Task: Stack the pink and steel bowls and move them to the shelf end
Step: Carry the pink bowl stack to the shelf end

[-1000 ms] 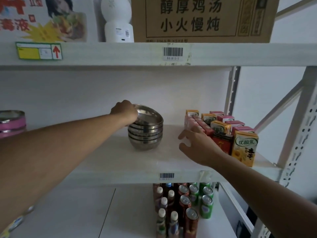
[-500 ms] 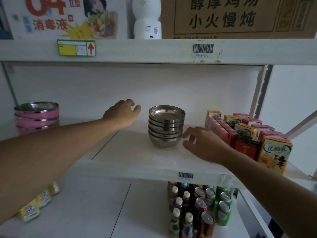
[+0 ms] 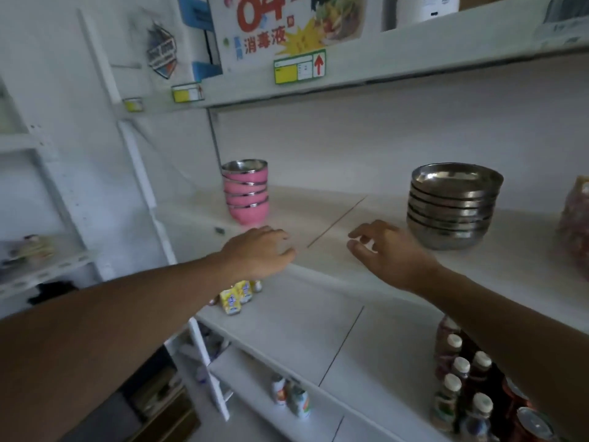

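Note:
A stack of several pink bowls with steel rims stands near the left end of the white middle shelf. A stack of several steel bowls stands further right on the same shelf. My left hand hovers at the shelf's front edge, below and just right of the pink stack, fingers loosely spread and empty. My right hand is over the shelf just left of the steel stack, fingers apart, holding nothing and apart from the bowls.
Drink cartons sit blurred at the shelf's far right. A lower shelf holds small yellow packs and bottles and cans. A disinfectant box stands on the top shelf. A white upright post bounds the left end.
The view has swung left, bringing the pink stack into full view. My left hand left the steel bowls and moved left toward the pink stack. My right hand shifted left past the steel stack.

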